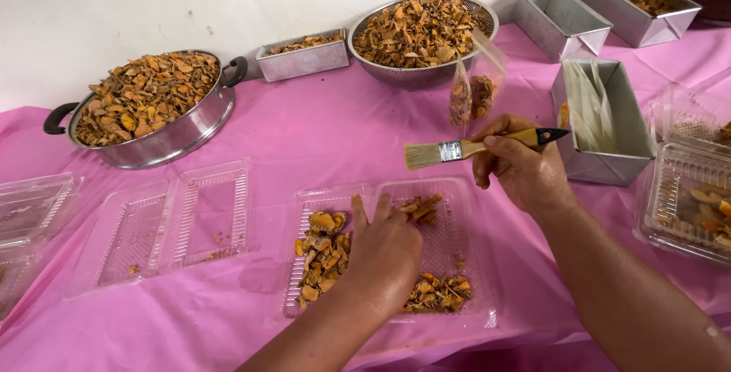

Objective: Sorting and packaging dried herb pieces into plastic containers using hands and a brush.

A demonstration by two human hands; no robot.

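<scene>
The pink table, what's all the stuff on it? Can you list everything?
Tablecloth: one, pink, covering the table.
Pot: one, silver with black handles, back left, full of orange-brown dried slices.
Colander: one, silver mesh, back centre, full of the same slices.
Metal tins: four, silver, back and right; one holds pale strips.
Open clear tray: one, front centre, holding orange slices.
Empty clear tray: one, open, front left.
Other clear trays: several, at both edges.
Small clear bag: one, partly filled, behind the brush.
Brush: one, yellow handle, pale bristles.
Left hand: pressing into the tray's slices.
Right hand: holding the brush.
</scene>
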